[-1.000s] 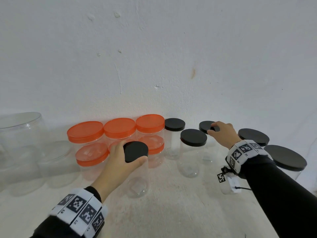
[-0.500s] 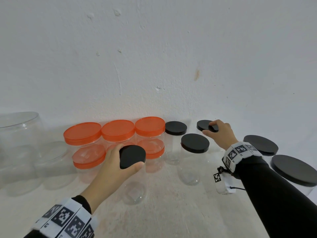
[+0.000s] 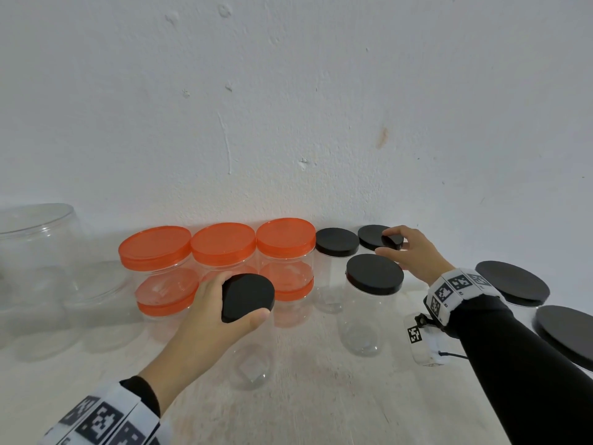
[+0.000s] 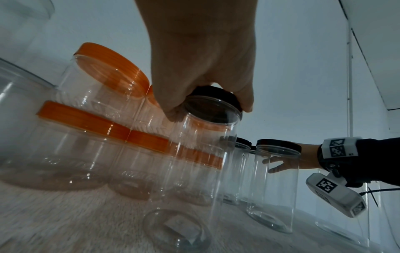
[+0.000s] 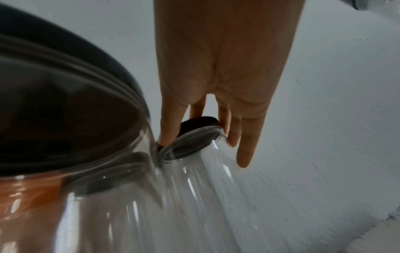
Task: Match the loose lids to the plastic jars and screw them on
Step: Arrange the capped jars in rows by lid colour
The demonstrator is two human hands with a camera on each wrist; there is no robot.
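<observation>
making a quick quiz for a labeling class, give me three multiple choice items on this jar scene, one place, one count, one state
1. Where is the right hand?
A. on the black lid of the rear jar by the wall
B. on an orange lid
C. flat on the table

2. How many orange lids sit in the back row?
A. one
B. three
C. five

3. What is the left hand doing?
A. hanging idle
B. gripping a black lid atop a clear jar
C. pressing on the wall

Answers: 1 A, its fingers curl over that lid's edge; 2 B, three stand side by side; 3 B, thumb and fingers wrap the lid.
</observation>
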